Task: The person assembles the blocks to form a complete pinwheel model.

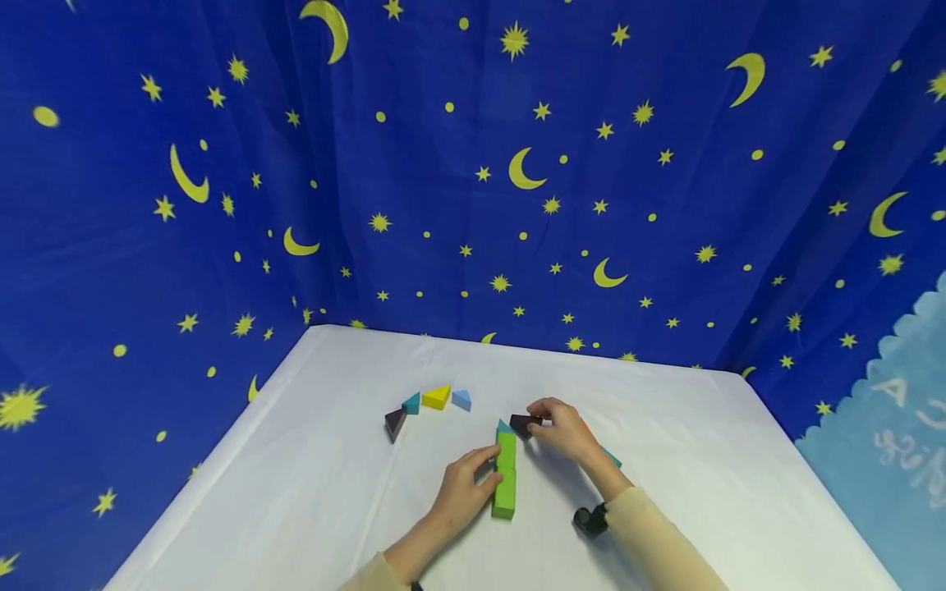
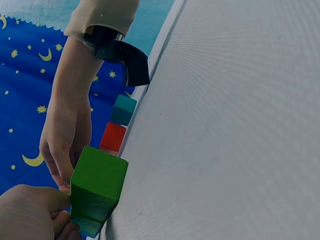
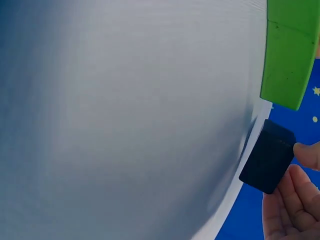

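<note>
In the head view two bright green blocks (image 1: 505, 484) lie end to end in a line, with a teal pointed block (image 1: 504, 427) at their far end. My left hand (image 1: 461, 492) is at their left side, index fingertip against the far green block and thumb by the near one. To the right of the teal point, my right hand (image 1: 565, 428) pinches a black block (image 1: 522, 423) between thumb and fingers. The right wrist view shows this black block (image 3: 270, 156) close to the end of a green block (image 3: 290, 55).
Behind the right hand stand a red block (image 2: 113, 136) and a teal block (image 2: 123, 110). Farther left on the white table (image 1: 325, 427) are a dark triangle (image 1: 395, 424), a small teal block (image 1: 411, 403), a yellow triangle (image 1: 437, 397) and a light blue block (image 1: 461, 400). Starry blue cloth (image 1: 443, 164) surrounds the table.
</note>
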Available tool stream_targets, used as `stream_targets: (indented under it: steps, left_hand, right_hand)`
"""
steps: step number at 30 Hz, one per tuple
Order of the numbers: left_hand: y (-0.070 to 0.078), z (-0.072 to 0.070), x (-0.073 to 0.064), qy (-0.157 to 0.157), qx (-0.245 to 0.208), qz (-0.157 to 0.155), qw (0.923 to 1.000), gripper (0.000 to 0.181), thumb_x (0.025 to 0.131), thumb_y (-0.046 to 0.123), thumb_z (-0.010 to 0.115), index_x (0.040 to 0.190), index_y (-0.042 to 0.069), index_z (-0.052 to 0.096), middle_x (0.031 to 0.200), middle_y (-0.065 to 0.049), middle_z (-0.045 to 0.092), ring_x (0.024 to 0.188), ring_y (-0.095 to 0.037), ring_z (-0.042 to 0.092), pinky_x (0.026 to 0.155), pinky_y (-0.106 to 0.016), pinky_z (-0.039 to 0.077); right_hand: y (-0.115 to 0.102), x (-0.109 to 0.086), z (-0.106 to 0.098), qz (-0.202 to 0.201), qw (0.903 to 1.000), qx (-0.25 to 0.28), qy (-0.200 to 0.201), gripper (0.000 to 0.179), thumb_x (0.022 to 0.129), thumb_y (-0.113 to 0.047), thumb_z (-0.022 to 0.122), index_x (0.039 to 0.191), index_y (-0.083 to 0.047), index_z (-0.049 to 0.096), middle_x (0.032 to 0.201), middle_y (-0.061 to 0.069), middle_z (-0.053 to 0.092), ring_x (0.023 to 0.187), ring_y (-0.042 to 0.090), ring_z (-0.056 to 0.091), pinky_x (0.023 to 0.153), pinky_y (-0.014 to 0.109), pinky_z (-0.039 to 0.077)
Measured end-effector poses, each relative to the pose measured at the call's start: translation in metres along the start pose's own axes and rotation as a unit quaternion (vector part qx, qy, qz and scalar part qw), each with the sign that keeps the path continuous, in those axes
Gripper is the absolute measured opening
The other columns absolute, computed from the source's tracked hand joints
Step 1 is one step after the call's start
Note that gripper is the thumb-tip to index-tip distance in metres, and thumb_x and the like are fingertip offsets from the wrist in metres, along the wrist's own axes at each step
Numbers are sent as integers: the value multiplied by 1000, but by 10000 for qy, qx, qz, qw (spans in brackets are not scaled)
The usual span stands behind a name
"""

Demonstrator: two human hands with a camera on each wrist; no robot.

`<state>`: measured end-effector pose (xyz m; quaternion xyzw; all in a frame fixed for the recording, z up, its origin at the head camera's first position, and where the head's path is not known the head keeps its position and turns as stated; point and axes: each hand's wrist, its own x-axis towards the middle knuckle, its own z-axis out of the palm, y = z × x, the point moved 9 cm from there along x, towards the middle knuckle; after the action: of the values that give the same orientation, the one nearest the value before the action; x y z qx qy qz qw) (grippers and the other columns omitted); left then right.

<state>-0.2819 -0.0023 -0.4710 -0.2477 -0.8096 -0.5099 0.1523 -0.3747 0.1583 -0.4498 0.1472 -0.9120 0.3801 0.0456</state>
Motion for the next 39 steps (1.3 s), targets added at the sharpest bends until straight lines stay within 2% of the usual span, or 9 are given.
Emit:
stream_targets:
  steps: [7,14,17,25,39]
  left_hand:
    - [-2,1,-1,-46,17,-85,10000,39,87,7,66,123,-4,58,121,-15,61,111,-30,57,96,-42,46]
    - [-2,0,2,-38,11,-108,9999,38,87,7,66,123,-4,58,121,-15,61,111,-29,58,96,-41,46]
    - [-1,-1,2,-20,36,-94,9999,38,87,7,66,123,-4,58,121,-15,61,111,-28,58,96,-40,46]
    - [-2,0,1,0,49,-40,10000,39,86,6,66,123,-4,58,121,-15,62,110,-29,58,95,-39,47]
    - [-1,-1,1,23,0,-37,10000,39,85,5,67,122,-5,59,121,-15,61,110,-29,58,96,-40,46]
  right_hand:
    - [-7,1,9,-166,9997,-135,-76,21,82,-2,70,103,-1,67,100,9,67,98,32,62,86,43,52]
    - [2,6,8,212,9983,543,29,17,86,0,64,103,-1,69,97,7,68,91,23,64,79,38,54]
    - [6,8,11,255,9977,622,-39,18,86,4,62,101,-2,70,96,6,69,88,20,64,78,37,54]
    - [4,10,18,190,9973,655,-266,21,86,6,60,100,-3,72,96,6,69,89,20,63,79,37,54]
    - [1,8,20,159,9968,667,-419,20,87,2,60,104,-2,70,98,6,69,88,18,63,77,34,54]
